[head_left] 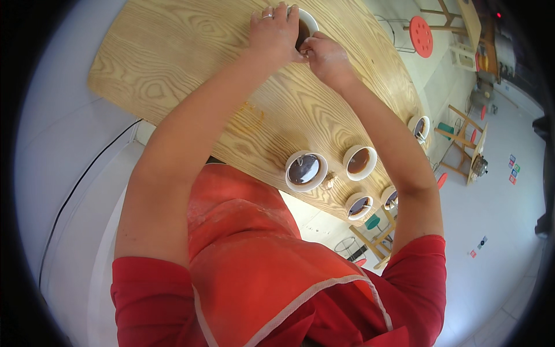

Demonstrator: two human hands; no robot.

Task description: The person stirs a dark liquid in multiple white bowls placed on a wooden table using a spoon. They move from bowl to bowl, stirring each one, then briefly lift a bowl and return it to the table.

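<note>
At the far part of the wooden table (208,56), a white bowl (311,21) holds dark brown liquid. My left hand (275,34) spreads over the bowl's left side and grips it, a ring on one finger. My right hand (328,57) is at the bowl's near right rim with its fingers curled together. What is between those fingertips, the rim or something small, is too hidden to tell. Closer to my body stand more white bowls with dark liquid: one bowl (305,188) near the table edge and another bowl (360,177) right of it.
Beside the near bowls lies a small pale lump (330,180). More bowls (427,126) stand toward the right end, some with spoons. Orange-brown drips (253,115) mark the tabletop under my left forearm. A red stool (421,37) stands beyond the table; a black cable (86,173) runs along the left wall.
</note>
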